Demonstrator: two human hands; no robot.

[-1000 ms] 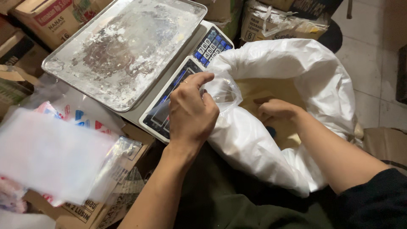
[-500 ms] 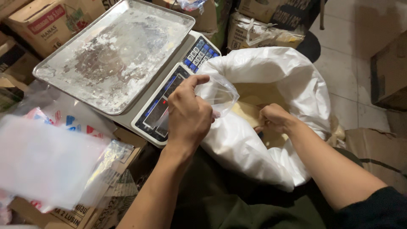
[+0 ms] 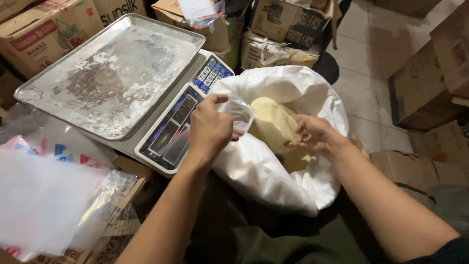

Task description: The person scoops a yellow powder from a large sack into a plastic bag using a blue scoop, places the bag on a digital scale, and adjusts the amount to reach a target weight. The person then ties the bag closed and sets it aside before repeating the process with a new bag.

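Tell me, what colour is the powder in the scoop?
Pale yellow powder, seen in the head view.

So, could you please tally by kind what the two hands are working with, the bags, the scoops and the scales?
Bags: 2, the small clear bag in the left hand and the big white sack
Scoops: 1, heaped with pale powder, in the right hand
Scales: 1, the digital scale with its metal tray
Total: 4
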